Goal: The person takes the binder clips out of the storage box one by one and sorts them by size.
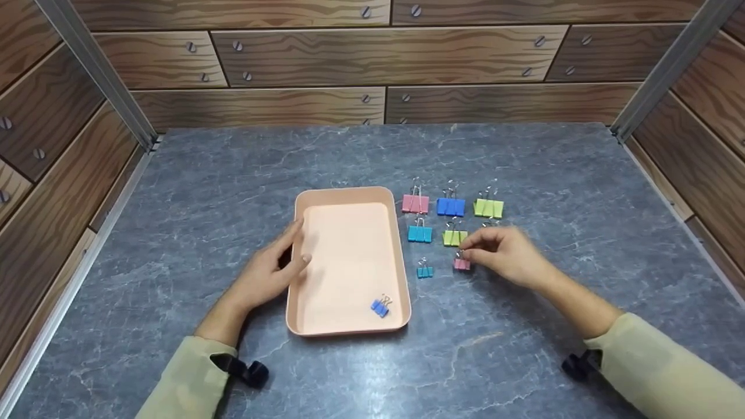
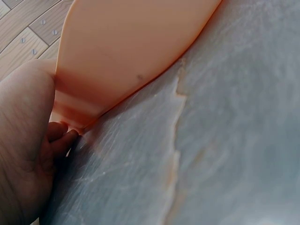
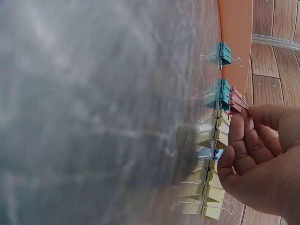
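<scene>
My right hand [image 1: 509, 256] pinches a small pink binder clip [image 1: 461, 265] by its wire handles, between thumb and fingertips; the right wrist view shows this pink clip [image 3: 236, 100] at the fingertips too. My left hand [image 1: 270, 270] grips the left wall of a peach tray [image 1: 349, 333], its thumb over the rim. In the left wrist view, curled fingers [image 2: 63, 138] touch the tray's outer side. A small blue binder clip [image 1: 380, 307] lies inside the tray near its front right corner. Left of the pinched clip stands a small teal clip [image 1: 425, 272].
Behind are a teal clip [image 1: 419, 234] and a green clip [image 1: 453, 238]; my right hand mostly hides another. Farther back stand larger pink [image 1: 415, 203], blue [image 1: 451, 207] and green [image 1: 489, 208] clips. Wood-patterned panels [image 1: 384, 55] border the grey marbled table [image 1: 233, 163].
</scene>
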Motion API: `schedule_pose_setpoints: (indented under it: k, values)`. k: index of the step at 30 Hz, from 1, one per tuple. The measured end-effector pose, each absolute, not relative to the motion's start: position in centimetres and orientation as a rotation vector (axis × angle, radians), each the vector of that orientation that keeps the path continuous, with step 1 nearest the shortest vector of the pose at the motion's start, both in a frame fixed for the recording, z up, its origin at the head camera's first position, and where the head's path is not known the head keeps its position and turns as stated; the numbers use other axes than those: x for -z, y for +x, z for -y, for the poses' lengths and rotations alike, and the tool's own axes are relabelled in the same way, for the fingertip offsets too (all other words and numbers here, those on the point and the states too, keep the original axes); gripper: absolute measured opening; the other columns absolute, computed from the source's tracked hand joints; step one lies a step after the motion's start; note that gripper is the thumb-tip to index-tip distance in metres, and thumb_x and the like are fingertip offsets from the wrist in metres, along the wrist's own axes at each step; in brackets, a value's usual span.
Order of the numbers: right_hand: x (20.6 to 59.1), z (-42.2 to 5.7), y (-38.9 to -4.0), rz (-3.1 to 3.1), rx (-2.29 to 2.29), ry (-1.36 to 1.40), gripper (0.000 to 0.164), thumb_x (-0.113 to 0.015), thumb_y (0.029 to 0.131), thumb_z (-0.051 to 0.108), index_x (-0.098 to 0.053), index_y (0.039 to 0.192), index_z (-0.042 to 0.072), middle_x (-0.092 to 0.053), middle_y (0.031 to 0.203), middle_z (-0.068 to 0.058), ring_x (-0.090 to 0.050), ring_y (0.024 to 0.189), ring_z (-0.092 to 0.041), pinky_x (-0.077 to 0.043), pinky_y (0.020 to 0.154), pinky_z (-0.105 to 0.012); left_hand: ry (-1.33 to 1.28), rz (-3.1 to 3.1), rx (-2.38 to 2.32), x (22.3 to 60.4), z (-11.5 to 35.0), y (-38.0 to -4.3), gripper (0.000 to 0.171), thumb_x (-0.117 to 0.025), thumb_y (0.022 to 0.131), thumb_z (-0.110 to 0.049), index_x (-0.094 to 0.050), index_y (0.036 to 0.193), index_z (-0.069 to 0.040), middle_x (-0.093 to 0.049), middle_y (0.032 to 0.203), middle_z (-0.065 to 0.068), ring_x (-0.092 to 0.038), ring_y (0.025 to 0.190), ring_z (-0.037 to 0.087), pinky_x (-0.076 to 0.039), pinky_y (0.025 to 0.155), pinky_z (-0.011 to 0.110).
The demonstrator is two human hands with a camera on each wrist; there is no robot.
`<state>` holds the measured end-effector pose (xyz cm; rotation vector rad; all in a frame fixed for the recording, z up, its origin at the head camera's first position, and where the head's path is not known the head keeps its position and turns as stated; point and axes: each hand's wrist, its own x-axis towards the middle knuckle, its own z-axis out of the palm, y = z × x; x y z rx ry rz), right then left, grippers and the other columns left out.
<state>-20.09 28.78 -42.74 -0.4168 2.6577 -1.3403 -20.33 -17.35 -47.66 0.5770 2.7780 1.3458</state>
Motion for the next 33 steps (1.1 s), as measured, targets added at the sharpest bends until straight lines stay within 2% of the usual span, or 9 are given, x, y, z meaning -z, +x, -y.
schedule_pose_setpoints:
  k: [12, 22, 33]
  values:
    - [42.91, -28.76, -20.07, -2.619, 1.311, -0.385, 0.013, -0.08, 0.093, 0.008, -0.079, 0.105, 0.004, -0.076, 0.096, -0.007, -0.066, 0.083, -0.017, -0.055, 0.071, -0.023, 0.58, -2.776, -1.361, 47.68, 17.41, -20.26, 0.075, -0.065, 0.105, -0.04, -0.032, 0.169, -0.019, -0.035, 0.168, 0.013, -0.035, 0.154, 0.032, -0.029, 0.126, 0.05]
    - [43.02, -28.54, -19.97, -2.604, 1.301, -0.4, 0.013, -0.081, 0.094, 0.012, -0.081, 0.105, 0.006, -0.076, 0.094, -0.005, -0.065, 0.082, -0.013, -0.053, 0.069, -0.023, 0.574, -2.768, -1.364, 47.65, 17.35, -20.35, 0.074, -0.065, 0.105, -0.038, -0.032, 0.169, -0.019, -0.036, 0.168, 0.014, -0.036, 0.154, 0.033, -0.029, 0.126, 0.051]
    - [42.87, -28.66, -20.08, -2.59, 1.257, -0.394, 0.017, -0.081, 0.094, 0.014, -0.081, 0.11, 0.007, -0.077, 0.101, -0.005, -0.067, 0.09, -0.02, -0.056, 0.074, -0.025, 0.562, -2.757, -1.372, 47.53, 17.31, -20.33, 0.075, -0.066, 0.105, -0.038, -0.032, 0.169, -0.02, -0.035, 0.169, 0.013, -0.035, 0.154, 0.034, -0.029, 0.126, 0.051]
